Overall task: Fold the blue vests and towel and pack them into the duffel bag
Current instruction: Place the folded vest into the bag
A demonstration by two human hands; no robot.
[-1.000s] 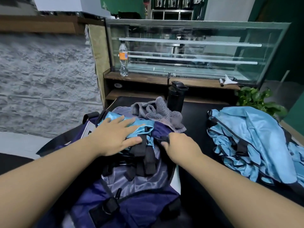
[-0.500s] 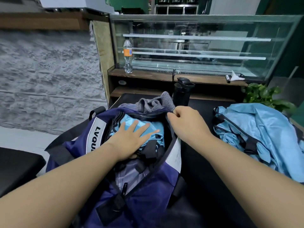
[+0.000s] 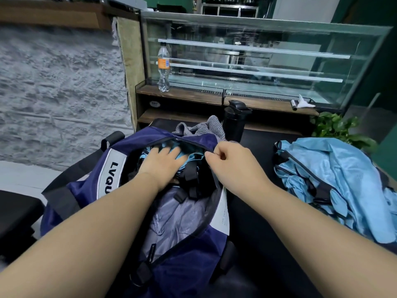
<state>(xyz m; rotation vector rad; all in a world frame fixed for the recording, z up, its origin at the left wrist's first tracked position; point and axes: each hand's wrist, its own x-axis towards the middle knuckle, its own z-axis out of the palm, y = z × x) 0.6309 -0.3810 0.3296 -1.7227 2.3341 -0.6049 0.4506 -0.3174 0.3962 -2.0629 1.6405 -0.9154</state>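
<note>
A navy duffel bag [image 3: 189, 263] with a grey lining lies open on the black table. Inside it is a folded light-blue vest [image 3: 194, 156] with black straps. My left hand [image 3: 160, 164] reaches into the bag and presses flat on that vest, fingers spread. My right hand [image 3: 232, 166] pinches the bag's far right rim and holds the opening up. A pile of more blue vests [image 3: 335, 181] lies on the table at the right. A grey towel [image 3: 206, 126] is bunched just behind the bag.
A black bottle [image 3: 235, 121] stands behind the bag. A glass display case [image 3: 257, 59] and a wooden shelf with a plastic water bottle [image 3: 163, 67] fill the back. A green plant [image 3: 341, 130] sits at the right, a black seat [image 3: 15, 216] at the left.
My left hand has pushed the vest deeper into the bag. My right hand has lifted the bag's rim up and over, so the opening partly covers the vest.
</note>
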